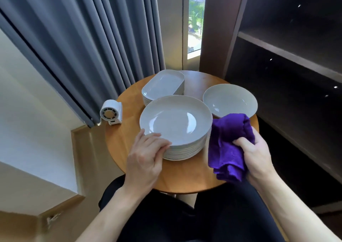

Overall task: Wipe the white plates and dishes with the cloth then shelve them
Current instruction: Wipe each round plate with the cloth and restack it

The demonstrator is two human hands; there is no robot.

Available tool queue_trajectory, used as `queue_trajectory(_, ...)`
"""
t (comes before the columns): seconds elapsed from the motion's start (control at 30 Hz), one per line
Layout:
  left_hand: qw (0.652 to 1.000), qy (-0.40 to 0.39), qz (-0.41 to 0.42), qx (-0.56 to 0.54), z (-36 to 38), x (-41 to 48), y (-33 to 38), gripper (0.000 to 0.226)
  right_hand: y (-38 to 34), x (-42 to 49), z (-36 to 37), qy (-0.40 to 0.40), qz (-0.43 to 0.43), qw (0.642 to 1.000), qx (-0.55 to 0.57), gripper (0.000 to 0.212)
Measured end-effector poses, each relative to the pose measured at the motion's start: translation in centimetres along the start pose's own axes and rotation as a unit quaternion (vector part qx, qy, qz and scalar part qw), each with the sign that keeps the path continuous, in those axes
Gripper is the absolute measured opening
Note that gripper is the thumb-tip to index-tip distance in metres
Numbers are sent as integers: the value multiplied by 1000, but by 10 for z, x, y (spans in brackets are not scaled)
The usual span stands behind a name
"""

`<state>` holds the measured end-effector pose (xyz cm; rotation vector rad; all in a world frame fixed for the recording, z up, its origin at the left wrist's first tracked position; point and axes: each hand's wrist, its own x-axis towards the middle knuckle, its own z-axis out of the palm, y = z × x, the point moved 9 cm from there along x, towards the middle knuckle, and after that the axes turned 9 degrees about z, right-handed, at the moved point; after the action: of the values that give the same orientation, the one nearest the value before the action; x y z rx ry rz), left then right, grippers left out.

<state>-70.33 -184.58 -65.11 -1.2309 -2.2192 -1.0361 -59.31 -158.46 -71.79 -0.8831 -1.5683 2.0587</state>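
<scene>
A stack of several round white plates (175,123) stands in the middle of a small round wooden table (120,136). My left hand (146,154) touches the near left rim of the top plate, fingers curled over the edge. My right hand (255,154) grips a bunched purple cloth (229,142) just right of the stack. Behind the stack sits a pile of oblong white dishes (162,84). A shallow white bowl (229,99) lies at the right back.
A small white fan (111,114) stands on the table's left edge. Dark wooden shelves (288,56) rise on the right, their boards bare. Grey curtains (83,38) hang behind, with a strip of window (195,19). My dark-clothed lap is below the table.
</scene>
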Motion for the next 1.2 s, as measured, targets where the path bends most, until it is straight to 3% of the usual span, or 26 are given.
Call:
queue_trajectory(0.2,977,57,-149,-144,-24,48,8,9,-5,4,0,10,14,1000,16,35)
queue_trajectory(0.33,921,122,-279,-241,-37,69,-8,12,-8,0,5,-5,13,1000,28,38)
queue_trajectory(0.4,854,169,-357,-339,-39,69,-28,15,-9,-2,8,-16,14,999,32,40)
queue_trajectory(0.5,664,217,-465,-544,-22,53,-47,16,-12,-7,14,-31,9,999,24,40)
queue_trajectory(0.57,550,250,-512,-611,-10,32,-54,16,-16,-12,19,-44,3,999,19,42)
queue_trajectory(0.63,511,249,-529,-630,0,14,-56,17,-19,-17,24,-54,-8,998,12,45)
queue_trajectory(0.77,469,268,-550,-637,11,-11,-65,16,-29,-30,31,-57,-36,997,-28,52)
queue_trajectory(0.83,465,273,-554,-634,11,-16,-69,14,-34,-35,35,-58,-50,996,-53,53)
queue_trajectory(0.93,495,244,-555,-622,11,-20,-72,15,-40,-40,43,-43,-69,993,-88,51)
queue_trajectory(1.07,565,179,-530,-607,7,-19,-75,20,-61,-45,67,-4,-109,979,-170,47)
queue_trajectory(1.2,617,146,-503,-587,4,-23,-83,31,-81,-30,116,-22,-132,954,-268,50)
